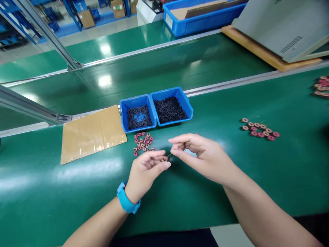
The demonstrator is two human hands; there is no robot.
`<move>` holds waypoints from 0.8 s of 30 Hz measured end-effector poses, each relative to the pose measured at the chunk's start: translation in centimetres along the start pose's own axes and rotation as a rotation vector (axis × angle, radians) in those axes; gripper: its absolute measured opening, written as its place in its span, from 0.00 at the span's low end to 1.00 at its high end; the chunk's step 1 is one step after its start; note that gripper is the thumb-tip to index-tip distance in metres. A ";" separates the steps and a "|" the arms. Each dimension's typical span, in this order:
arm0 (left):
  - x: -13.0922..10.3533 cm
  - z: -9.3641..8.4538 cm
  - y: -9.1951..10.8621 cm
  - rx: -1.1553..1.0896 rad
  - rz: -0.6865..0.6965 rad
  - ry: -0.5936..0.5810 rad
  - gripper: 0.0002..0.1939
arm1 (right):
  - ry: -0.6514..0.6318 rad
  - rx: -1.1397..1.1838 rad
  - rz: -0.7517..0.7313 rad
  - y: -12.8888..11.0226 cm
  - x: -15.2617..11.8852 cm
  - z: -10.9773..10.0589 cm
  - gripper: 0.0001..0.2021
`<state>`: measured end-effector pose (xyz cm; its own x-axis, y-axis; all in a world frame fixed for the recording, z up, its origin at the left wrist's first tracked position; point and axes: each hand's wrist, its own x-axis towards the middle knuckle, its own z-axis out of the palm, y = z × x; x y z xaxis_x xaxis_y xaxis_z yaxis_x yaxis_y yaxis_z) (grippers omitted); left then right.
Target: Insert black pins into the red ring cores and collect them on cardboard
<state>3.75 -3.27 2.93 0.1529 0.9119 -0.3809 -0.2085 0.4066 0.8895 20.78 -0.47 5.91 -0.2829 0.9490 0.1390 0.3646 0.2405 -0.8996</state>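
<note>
Between the thumb and fingers of my left hand (144, 173) is a small ring coil (163, 159) wound with copper wire. A thin wire lead (169, 155) sticks out of it to the upper right. My right hand (205, 156) is at that lead, its thumb and fingers closed in a pinch by the wire's end. What the right fingertips hold is too small to make out. Just beyond my left hand a cluster of red and copper-coloured ring coils (144, 141) lies on the green tabletop (87, 199).
Two blue bins, a left bin (125, 128) and a right bin (190, 113), hold short black tube-like pieces; blue bits lie in the left one. Beside them lies a brown cardboard sheet (92, 135). More coils (260, 130) sit at the right. A metal rail (231, 82) runs behind.
</note>
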 end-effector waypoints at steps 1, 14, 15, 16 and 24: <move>0.0 0.0 0.0 0.002 0.009 0.001 0.15 | 0.007 -0.025 -0.013 0.0 0.0 0.0 0.07; 0.0 0.1 0.2 -0.124 -0.092 -0.044 0.11 | 0.077 -0.349 -0.545 1.0 -0.2 1.1 0.10; 0.0 0.1 0.3 -0.152 -0.111 -0.049 0.11 | 0.075 -0.377 -0.572 1.0 -0.2 1.2 0.10; 0.0 0.1 0.3 -0.185 -0.135 -0.058 0.11 | 0.070 -0.413 -0.600 1.0 -0.2 1.3 0.10; -0.3 0.1 0.4 -0.382 -0.223 -0.078 0.07 | 0.098 -0.634 -0.767 0.5 -0.5 2.1 0.10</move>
<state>3.70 -3.33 3.43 0.3040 0.7986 -0.5195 -0.5018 0.5977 0.6253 19.27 -1.24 4.48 -0.5761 0.4975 0.6486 0.5280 0.8322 -0.1693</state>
